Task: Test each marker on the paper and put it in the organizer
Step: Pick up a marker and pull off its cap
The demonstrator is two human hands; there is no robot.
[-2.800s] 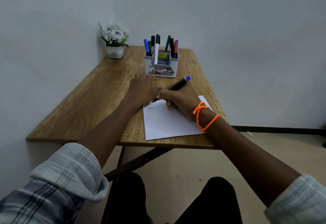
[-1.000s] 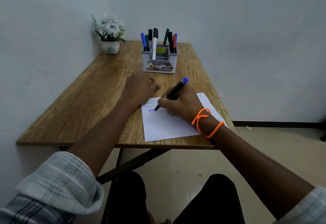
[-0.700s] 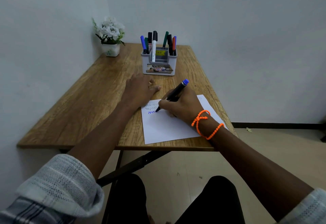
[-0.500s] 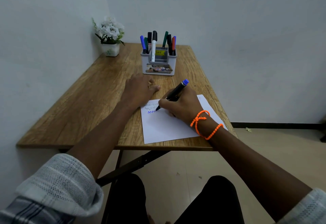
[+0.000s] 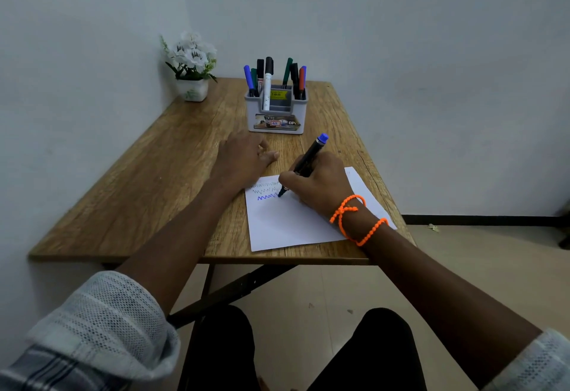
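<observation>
Blue ink trails from the marker (image 5: pixel 303 165) gripped in the right hand (image 5: pixel 317 185), tip on the paper (image 5: pixel 290 224) near the surface's front edge. Left hand (image 5: pixel 243 156) rests flat, fingers relaxed, beside the sheet's far corner. Recommend light pressure and a short line. Organizer (image 5: pixel 276 116) stands toward the far edge.

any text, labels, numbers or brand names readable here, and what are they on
"OP": pale letters, cut off, on the label on the front of the organizer.
"42": perhaps, on the small red-framed patch of that label; blurred, not certain.
Yellow sticker inside the organizer: dark print, too small to read.
White marker: barrel print too small to read.
Paper: only zigzag test lines, no words.
</observation>
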